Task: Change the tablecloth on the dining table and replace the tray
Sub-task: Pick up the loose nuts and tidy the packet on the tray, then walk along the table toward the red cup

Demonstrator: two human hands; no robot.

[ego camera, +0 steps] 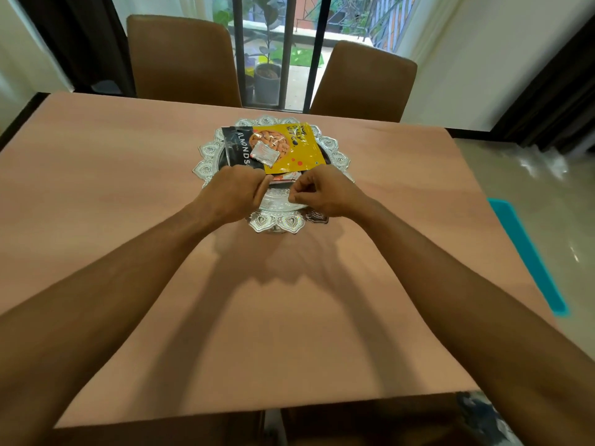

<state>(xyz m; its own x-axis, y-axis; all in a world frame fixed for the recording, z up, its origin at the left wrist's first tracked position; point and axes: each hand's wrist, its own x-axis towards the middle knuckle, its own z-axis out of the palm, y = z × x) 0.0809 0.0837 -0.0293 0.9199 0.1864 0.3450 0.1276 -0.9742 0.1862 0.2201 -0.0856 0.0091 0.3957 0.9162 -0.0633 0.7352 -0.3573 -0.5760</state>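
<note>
While your left hand [236,193] and right hand [323,196] each grip the near rim of the silver tray [277,220], mid-surface on the peach tablecloth [128,188], any tilt could slide the loose almond packets [286,149] off.

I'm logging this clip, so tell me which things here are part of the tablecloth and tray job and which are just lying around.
Part of the job:
tablecloth, peach, spread over the table
silver tray
left hand and right hand, at the tray's near side

Just there:
yellow nut packet, black almonds packet, small sachet, all on the tray
two brown chairs
</note>
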